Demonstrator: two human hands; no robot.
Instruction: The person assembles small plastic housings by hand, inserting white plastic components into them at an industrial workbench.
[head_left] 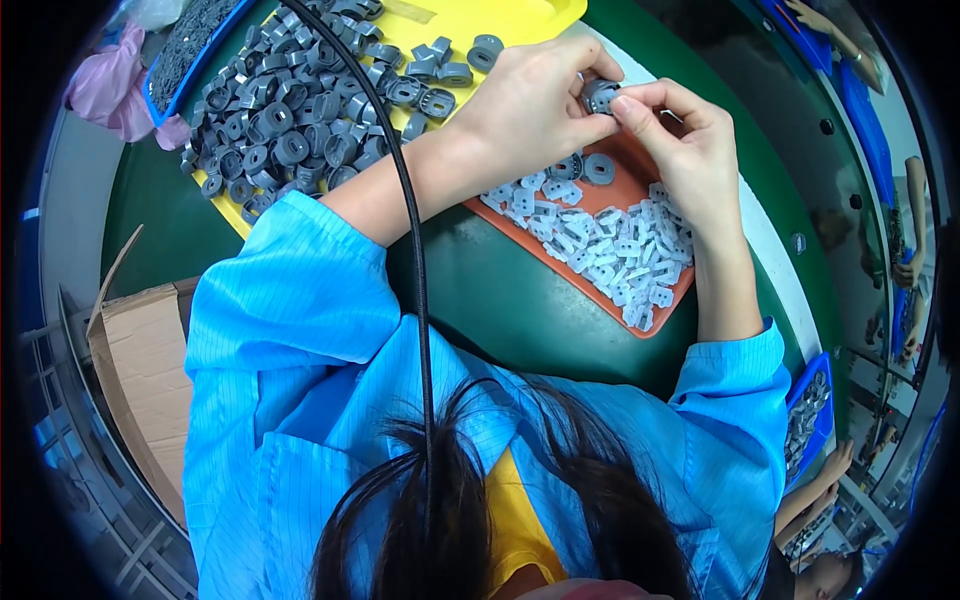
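Between my two hands, above the far edge of an orange tray [518, 228], is a small round grey plastic part [599, 97]. The fingers of my left hand [530, 105] are curled about its left side. My right hand [690, 140] pinches at its right side with thumb and forefinger; whether a smaller piece sits between those fingertips is hidden. Below my hands the tray holds many small white plastic pieces [610, 245] and a few round grey parts [598, 169]. Left of my left forearm, a heap of similar grey parts [290, 148] fills a yellow tray [520, 22].
A black cable [408, 190] runs down across the view. A blue bin [157, 112] of small dark pieces stands at the far left beside a pink bag [112, 85]. An open cardboard box [150, 370] is at lower left. Another blue bin [822, 440] and co-workers' hands [838, 462] are at right.
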